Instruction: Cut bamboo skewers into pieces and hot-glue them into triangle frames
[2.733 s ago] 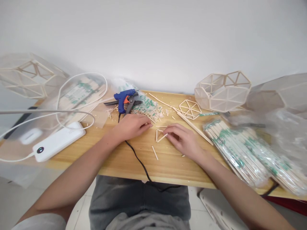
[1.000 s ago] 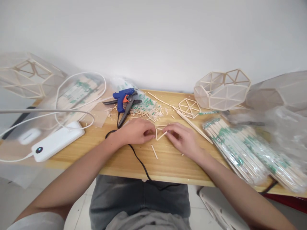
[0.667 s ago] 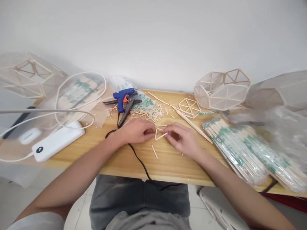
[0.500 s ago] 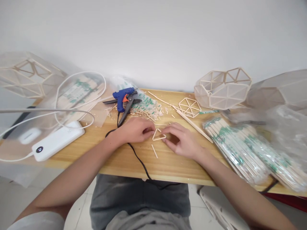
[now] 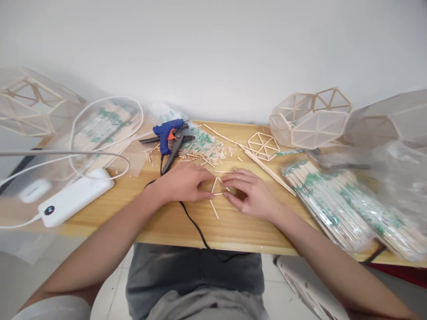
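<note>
A small triangle of short wooden sticks [image 5: 217,187] lies on the wooden table [image 5: 160,213] between my hands. My left hand [image 5: 183,182] rests on the table at the triangle's left side, fingertips pinched on its corner. My right hand [image 5: 251,194] lies at the triangle's right side, fingers curled and touching its sticks. A loose short stick [image 5: 214,209] lies just below the triangle, toward me.
A blue glue gun [image 5: 167,133] lies on black cutters [image 5: 175,144] at the back, its black cord [image 5: 195,224] running off the front edge. Cut stick scraps [image 5: 203,153], a flat stick hexagon [image 5: 263,146], packed stick bundles [image 5: 336,206], stick-frame lanterns [image 5: 312,118], and a white power bank [image 5: 75,195] surround.
Both hands have closed in on the stick triangle and turned it, its point now up. The view has shifted slightly, so everything sits a little lower left.
</note>
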Demonstrator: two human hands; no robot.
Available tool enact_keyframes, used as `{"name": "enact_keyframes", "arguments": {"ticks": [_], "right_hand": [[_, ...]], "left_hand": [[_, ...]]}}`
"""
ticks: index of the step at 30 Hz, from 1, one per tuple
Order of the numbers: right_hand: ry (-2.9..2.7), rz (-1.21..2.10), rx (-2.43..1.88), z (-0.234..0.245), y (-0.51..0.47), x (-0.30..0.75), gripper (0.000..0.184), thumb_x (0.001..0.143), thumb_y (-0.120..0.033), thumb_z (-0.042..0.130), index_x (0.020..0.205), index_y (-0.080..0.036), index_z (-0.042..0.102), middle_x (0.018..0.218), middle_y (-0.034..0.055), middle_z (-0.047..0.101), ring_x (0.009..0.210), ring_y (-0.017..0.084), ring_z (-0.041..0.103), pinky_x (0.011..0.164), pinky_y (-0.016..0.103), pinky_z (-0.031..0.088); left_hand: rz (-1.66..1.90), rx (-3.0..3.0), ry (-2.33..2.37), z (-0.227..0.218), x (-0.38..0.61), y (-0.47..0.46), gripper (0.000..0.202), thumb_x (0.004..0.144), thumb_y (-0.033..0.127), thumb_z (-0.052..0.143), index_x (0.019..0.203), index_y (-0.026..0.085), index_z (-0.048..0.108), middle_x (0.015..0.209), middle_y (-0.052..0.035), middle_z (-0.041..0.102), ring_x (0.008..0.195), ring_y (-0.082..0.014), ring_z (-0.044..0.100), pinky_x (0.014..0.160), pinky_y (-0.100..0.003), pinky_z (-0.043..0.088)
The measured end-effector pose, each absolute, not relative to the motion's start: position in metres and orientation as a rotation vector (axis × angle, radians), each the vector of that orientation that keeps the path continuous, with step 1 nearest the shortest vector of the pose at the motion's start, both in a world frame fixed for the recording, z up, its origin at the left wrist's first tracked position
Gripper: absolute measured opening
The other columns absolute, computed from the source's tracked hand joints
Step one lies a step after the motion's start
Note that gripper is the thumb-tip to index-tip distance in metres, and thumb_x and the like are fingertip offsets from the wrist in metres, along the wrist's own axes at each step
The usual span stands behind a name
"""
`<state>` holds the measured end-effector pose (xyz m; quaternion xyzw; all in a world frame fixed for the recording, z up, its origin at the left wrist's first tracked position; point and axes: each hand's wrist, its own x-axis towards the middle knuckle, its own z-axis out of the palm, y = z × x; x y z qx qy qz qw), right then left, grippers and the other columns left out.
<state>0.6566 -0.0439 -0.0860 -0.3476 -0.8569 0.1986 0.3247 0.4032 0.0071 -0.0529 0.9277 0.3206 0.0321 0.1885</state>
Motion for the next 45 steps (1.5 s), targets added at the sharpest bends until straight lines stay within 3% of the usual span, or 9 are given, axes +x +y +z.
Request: {"name": "enact_keyframes", "arguments": {"ticks": [20, 31, 45], "right_hand": [[-2.275, 0.453, -0.938, -0.0881, -0.0459, 0.6569, 0.018, 0.096, -0.023, 0.069, 0.112, -0.027, 0.074, 0.117, 0.0047, 0.08, 0.107, 0.024, 0.075, 0.109, 0.052, 0.055], [-2.294, 0.435, -0.937, -0.0893, -0.0463, 0.6574, 0.018, 0.096, -0.023, 0.068, 0.113, -0.024, 0.074, 0.118, 0.006, 0.079, 0.108, 0.024, 0.073, 0.108, 0.051, 0.055], [-2.288, 0.394, -0.928, -0.0888, -0.0468, 0.6563, 0.02, 0.097, -0.022, 0.068, 0.116, -0.022, 0.073, 0.117, 0.0071, 0.08, 0.107, 0.024, 0.074, 0.108, 0.05, 0.056]], "left_hand": [[0.064, 2.61, 0.874, -0.0509, 0.4041, 0.0054, 0.034, 0.092, 0.046, 0.069, 0.12, 0.028, 0.077, 0.084, -0.0012, 0.076, 0.08, -0.021, 0.069, 0.072, -0.032, 0.045], [0.14, 2.479, 0.843, -0.0475, 0.3998, 0.0076, 0.04, 0.084, 0.026, 0.066, 0.122, 0.026, 0.078, 0.082, 0.0003, 0.076, 0.074, -0.0164, 0.068, 0.07, -0.027, 0.046], [0.16, 2.523, 0.838, -0.0507, 0.4015, 0.0074, 0.033, 0.088, 0.029, 0.065, 0.117, 0.025, 0.08, 0.083, -0.0009, 0.077, 0.076, -0.0178, 0.069, 0.072, -0.029, 0.046]]}}
